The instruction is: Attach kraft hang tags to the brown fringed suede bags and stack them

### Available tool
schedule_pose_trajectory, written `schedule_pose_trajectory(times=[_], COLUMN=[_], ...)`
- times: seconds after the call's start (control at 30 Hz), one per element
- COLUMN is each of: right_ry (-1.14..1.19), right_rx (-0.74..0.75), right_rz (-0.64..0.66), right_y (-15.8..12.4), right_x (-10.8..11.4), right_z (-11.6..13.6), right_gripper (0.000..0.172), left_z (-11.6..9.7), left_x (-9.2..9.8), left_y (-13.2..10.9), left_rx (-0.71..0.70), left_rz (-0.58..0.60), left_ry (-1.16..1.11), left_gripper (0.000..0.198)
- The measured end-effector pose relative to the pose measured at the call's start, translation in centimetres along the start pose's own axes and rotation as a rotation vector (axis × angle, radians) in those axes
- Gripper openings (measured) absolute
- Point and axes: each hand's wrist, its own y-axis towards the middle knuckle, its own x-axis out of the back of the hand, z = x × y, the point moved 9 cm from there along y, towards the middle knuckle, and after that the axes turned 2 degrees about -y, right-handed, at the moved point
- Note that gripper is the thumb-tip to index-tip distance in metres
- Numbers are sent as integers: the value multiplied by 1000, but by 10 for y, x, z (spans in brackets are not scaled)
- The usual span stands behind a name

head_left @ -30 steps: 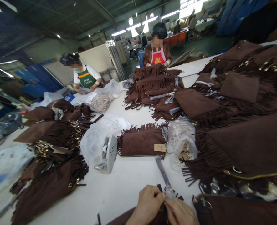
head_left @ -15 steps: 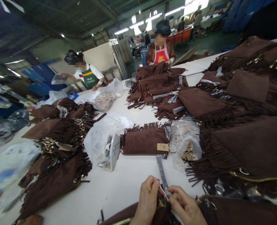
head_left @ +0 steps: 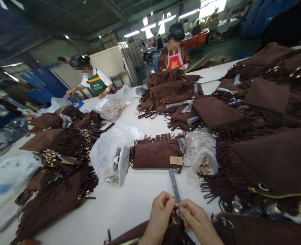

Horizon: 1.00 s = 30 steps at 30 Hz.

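Note:
Low in the view, my left hand point(head_left: 160, 214) and my right hand point(head_left: 197, 217) are close together, fingers pinched. A thin white cord point(head_left: 176, 204) shows between their fingertips; most of it is hidden. Under the hands lies a dark brown bag point(head_left: 133, 234) with a gold zipper, partly covered by my wrists and cut off by the frame's lower edge. A strip in grey plastic wrap point(head_left: 174, 185) stretches away from my fingers across the white table point(head_left: 140, 200). Beyond it, a brown fringed bag point(head_left: 155, 154) lies flat with a tan tag point(head_left: 176, 160) on its right side.
A tape dispenser point(head_left: 119, 166) stands left of the tagged bag; a clear plastic bag of tags and cords point(head_left: 202, 156) lies to its right. Fringed bags are piled at left point(head_left: 58, 200) and right point(head_left: 272, 160). Two co-workers point(head_left: 99, 83) point(head_left: 174, 58) are across the table.
My hands have drawn closer, fingertips nearly meeting, and less of the white cord shows. The co-worker at left has lowered an arm; the clear plastic held up there is down.

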Motion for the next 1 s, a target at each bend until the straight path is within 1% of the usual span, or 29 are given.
schedule_pose_trajectory(times=[0.07,0.13,0.27,0.37,0.47,0.53,0.6,0.67,0.7,0.8,0.87,0.9,0.93,1.0], right_ry=[40,81,94,62,72,109,107,29,-51,-431,-675,-748,-788,-785], right_rx=[-14,-20,-5,-7,-28,-31,-21,-29,-36,9,95,139,175,205], right_rz=[-4,-10,-18,-38,-48,-11,42,92,107,102,73,62,58,51], right_y=[1,1,0,-1,-1,0,-2,-7,-10,-22,-28,-31,-33,-33], right_x=[1,2,1,1,3,3,5,10,14,28,32,32,31,29], right_z=[-2,-5,-6,-4,-2,-1,1,0,-1,5,17,23,28,33], right_gripper=[40,42,42,42,44,44,39,30,24,4,12,16,18,20], left_z=[3,6,7,5,8,10,8,3,1,2,4,5,5,4], left_x=[-4,-6,-1,-2,-5,-7,-6,-3,-3,-4,-6,-8,-9,-10], left_y=[1,1,1,1,0,-2,-2,-2,-1,1,2,3,4,5], left_rx=[15,35,62,46,97,154,163,134,121,114,122,124,125,120], left_rz=[50,67,-2,-13,17,51,68,82,89,106,117,124,132,143], left_ry=[9,24,81,108,-11,-151,-253,-297,-312,-348,-377,-392,-405,-428], left_gripper=[20,18,16,14,11,9,7,6,6,5,5,5,5,4])
